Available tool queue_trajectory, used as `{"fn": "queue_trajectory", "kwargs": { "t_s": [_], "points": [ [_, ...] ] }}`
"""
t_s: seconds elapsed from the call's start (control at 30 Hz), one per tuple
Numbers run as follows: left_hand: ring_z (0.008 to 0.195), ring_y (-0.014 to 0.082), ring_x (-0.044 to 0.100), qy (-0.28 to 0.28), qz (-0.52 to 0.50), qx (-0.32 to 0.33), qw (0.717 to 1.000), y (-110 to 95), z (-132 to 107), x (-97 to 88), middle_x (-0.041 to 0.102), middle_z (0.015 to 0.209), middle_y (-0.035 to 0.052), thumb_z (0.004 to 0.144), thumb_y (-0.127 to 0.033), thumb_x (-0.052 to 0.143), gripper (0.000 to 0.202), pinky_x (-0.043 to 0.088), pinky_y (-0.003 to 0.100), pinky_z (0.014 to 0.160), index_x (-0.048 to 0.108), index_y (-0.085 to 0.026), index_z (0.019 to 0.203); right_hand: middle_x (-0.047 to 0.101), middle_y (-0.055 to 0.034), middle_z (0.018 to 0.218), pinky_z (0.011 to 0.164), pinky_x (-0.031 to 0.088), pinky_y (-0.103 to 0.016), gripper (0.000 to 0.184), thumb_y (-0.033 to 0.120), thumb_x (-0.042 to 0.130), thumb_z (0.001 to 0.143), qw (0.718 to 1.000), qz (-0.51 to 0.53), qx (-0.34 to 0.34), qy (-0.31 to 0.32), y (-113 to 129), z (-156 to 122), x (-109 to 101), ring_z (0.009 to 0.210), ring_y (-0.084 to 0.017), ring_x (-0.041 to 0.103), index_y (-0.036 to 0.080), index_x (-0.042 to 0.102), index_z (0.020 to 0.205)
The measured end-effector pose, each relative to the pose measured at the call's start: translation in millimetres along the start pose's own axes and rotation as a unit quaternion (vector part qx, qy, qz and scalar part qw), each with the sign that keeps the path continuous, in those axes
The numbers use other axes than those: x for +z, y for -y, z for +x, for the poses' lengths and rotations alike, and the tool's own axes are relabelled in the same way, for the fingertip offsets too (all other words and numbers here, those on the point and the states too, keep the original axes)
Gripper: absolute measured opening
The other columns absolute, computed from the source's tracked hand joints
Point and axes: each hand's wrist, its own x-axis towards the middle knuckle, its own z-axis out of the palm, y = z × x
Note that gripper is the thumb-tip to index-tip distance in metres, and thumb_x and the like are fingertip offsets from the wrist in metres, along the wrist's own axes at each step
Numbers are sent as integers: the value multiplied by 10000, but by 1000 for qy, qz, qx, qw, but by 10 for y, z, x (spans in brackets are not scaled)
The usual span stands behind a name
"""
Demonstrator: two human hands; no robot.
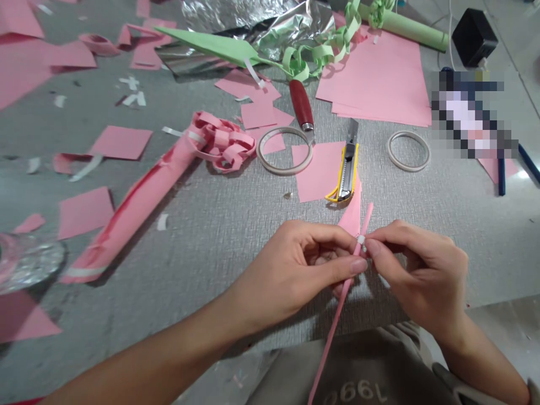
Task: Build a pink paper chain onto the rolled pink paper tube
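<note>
A thin rolled pink paper stick runs from my lap up between my two hands. My left hand pinches the stick near its upper part, fingers closed round it. My right hand pinches a small white piece of tape against the stick where a pink paper flap meets it. Both hands hover just above the grey textured table near its front edge.
A yellow utility knife lies on a pink square just beyond my hands, flanked by two tape rings and a red-handled knife. A long pink paper roll with curled strips, pink scraps, green paper, foil and a black box lie around.
</note>
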Motion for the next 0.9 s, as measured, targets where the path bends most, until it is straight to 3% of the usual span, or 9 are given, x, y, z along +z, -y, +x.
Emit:
{"fn": "queue_trajectory", "kwargs": {
  "t_s": [0.53, 0.73, 0.9],
  "points": [
    [606, 115, 619, 17, 8, 9, 1000, -27, 25, 5, 724, 676, 3, 870, -225, 769, 126, 495, 201, 586, 783, -162, 761, 755, 11, 652, 495, 534, -209, 164, 97, 713, 843, 973, 179, 142, 16, -9, 36, -43, 536, -120, 670, 199, 794, 744],
    [606, 113, 606, 17, -4, 7, 1000, -17, 10, 4, 730, 693, 4, 861, -229, 782, 115, 494, 203, 584, 780, -160, 768, 783, -15, 705, 506, 553, -219, 106, 197, 758, 880, 971, 187, 144, 29, -9, 31, -60, 565, -137, 692, 203, 824, 797],
    [645, 114, 615, 23, -12, 5, 1000, 13, 10, -8, 729, 710, 2, 876, -227, 786, 111, 493, 195, 612, 787, -157, 790, 765, 5, 673, 500, 527, -198, 156, 144, 713, 870, 973, 184, 135, 31, -16, 30, -49, 548, -118, 679, 205, 802, 757]
  ]
}}
